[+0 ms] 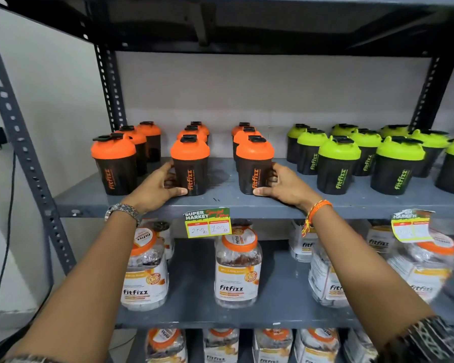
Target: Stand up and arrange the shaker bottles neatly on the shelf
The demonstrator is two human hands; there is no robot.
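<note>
Grey shelf [220, 203] with upright shakers: three orange-lidded rows at left, green-lidded group [364, 155] at right. Left hand [157, 188] wrapped round front shaker of middle orange row [190, 166]; right hand [286, 186] wrapped round front shaker of right orange row [254, 169]. Both shakers standing on shelf near front edge. Price tag [207, 223] below on shelf edge; jars [237, 268] on lower shelf.

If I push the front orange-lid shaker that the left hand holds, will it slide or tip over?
The shaker bottle looks empty, so probably light and stiff. It narrows toward the base and carries a wide lid, so a high push may tip it. The left hand sits low, which likely makes it slide.
</note>
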